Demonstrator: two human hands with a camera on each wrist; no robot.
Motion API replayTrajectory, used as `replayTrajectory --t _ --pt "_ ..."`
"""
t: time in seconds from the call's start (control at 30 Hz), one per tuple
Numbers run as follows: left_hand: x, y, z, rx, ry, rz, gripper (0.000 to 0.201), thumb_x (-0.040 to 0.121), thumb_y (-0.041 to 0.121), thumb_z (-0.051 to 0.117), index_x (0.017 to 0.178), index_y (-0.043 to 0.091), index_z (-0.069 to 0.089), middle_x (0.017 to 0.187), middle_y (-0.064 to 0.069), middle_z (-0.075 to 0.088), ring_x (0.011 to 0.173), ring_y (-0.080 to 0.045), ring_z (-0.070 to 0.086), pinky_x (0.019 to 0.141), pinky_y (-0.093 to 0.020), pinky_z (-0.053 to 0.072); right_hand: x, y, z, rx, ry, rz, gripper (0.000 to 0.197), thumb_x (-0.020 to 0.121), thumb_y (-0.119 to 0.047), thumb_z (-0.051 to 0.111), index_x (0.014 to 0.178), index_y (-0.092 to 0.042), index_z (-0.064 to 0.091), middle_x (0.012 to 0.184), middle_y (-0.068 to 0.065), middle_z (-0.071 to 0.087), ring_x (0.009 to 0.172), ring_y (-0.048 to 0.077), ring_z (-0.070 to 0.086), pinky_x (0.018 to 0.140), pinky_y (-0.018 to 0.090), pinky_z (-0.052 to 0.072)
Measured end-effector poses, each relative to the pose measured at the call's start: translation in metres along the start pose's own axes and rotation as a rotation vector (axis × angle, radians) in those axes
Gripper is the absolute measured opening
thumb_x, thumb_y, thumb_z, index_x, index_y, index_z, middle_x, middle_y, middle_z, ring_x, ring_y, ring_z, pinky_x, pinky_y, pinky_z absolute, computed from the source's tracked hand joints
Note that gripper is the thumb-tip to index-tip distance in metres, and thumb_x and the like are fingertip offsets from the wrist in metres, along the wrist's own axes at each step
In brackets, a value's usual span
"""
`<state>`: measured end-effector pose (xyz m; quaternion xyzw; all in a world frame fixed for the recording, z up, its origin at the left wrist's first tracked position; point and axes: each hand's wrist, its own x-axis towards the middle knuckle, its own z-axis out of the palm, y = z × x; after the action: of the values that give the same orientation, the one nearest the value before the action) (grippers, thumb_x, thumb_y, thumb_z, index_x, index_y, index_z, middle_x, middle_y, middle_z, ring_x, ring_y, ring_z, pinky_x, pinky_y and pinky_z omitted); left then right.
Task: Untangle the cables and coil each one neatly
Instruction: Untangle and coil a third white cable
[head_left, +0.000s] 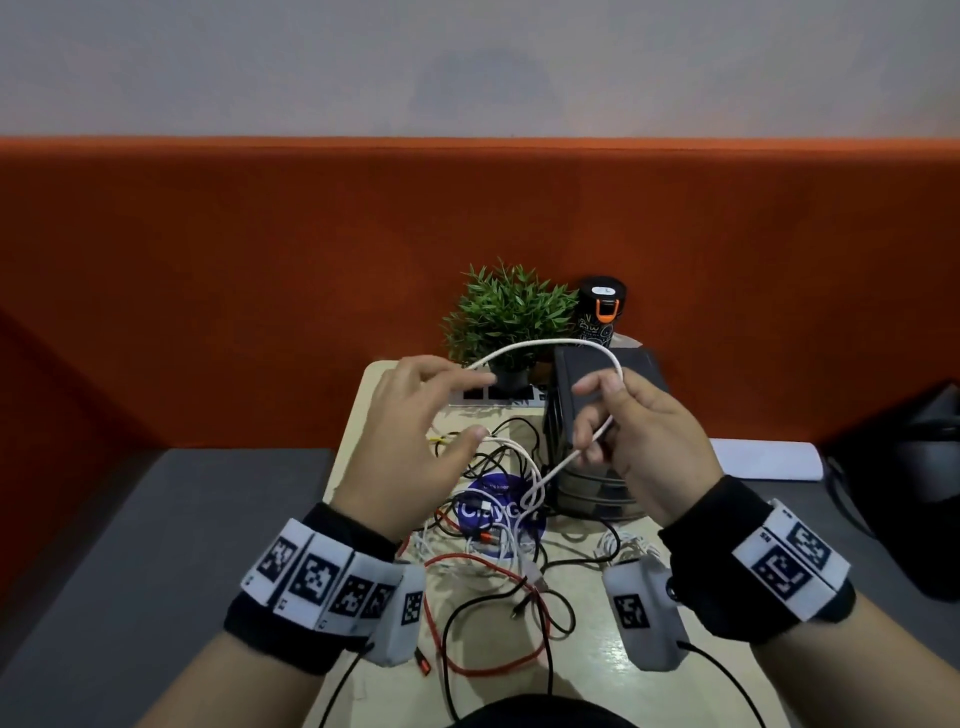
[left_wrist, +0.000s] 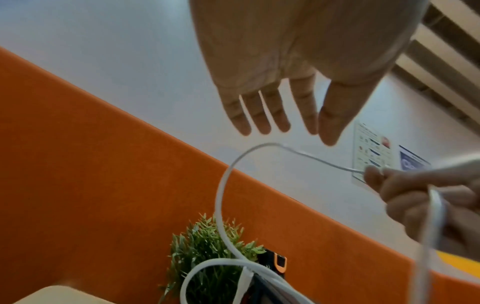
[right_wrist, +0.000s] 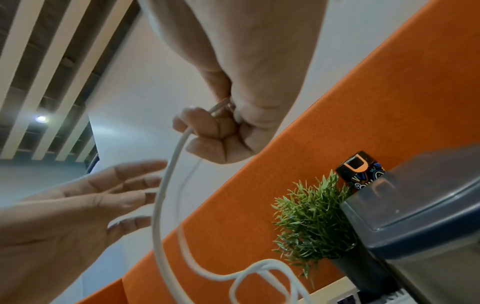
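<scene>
My right hand (head_left: 592, 415) grips a white cable (head_left: 545, 345), which arcs up and left as a loop towards my left hand (head_left: 467, 408). In the right wrist view my curled fingers (right_wrist: 207, 127) close round that white cable (right_wrist: 158, 216). My left hand (left_wrist: 320, 135) is spread with straight fingers just above the loop (left_wrist: 223, 185) and holds nothing. Below my right hand the cable drops into a tangle of white, black and red cables (head_left: 493, 561) on the beige table (head_left: 358, 415). A red cable (head_left: 467, 670) and a black cable (head_left: 448, 623) loop near the front.
At the back stand a green potted plant (head_left: 509, 312), a black bottle with an orange clasp (head_left: 600, 306) and a power strip (head_left: 498, 396). A dark stacked organiser (head_left: 587, 483) sits right of the tangle. An orange partition (head_left: 260, 260) closes the rear. A black bag (head_left: 914, 493) lies at right.
</scene>
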<state>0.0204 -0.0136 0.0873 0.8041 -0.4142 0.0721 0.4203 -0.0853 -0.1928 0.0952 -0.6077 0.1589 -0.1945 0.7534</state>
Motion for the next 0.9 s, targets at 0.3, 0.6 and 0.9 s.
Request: replayTrajectory --t 0.3,0.6,0.9 --pt "-0.018 0.001 0.033 -0.285 -0.406 -0.108 0.020 0.089 0.043 0.051 0.083 0.029 0.063 0.088 0.005 0.064 0.091 -0.007 0.058 0.081 -0.031 0.044 0.002 -0.007 0.001 0.220 0.044 0.084 0.023 0.102 -0.017 0.036 0.103 -0.007 0.056 0.059 0.007 0.058 0.045 0.016 0.049 0.053 0.030 0.049" --pt "-0.003 0.016 0.016 -0.819 -0.098 -0.312 0.024 0.089 0.035 0.046 0.084 0.017 0.061 0.048 0.003 0.025 0.038 -0.012 0.019 0.038 -0.025 0.015 -0.002 -0.004 -0.008 -0.681 0.131 0.168 0.043 0.083 -0.050 0.063 0.076 -0.007 0.061 0.058 0.003 0.055 0.047 0.015 0.049 0.048 0.025 0.040" --pt "0.007 0.018 0.018 -0.891 -0.270 -0.301 0.032 0.093 0.035 0.050 0.063 0.025 0.054 0.046 0.010 0.030 0.041 -0.008 0.023 0.042 -0.019 0.018 -0.008 -0.002 0.016 -0.526 -0.189 -0.235 0.016 0.096 -0.024 0.052 0.087 -0.029 0.064 0.053 -0.009 0.050 0.050 0.010 0.044 0.051 0.031 0.038"
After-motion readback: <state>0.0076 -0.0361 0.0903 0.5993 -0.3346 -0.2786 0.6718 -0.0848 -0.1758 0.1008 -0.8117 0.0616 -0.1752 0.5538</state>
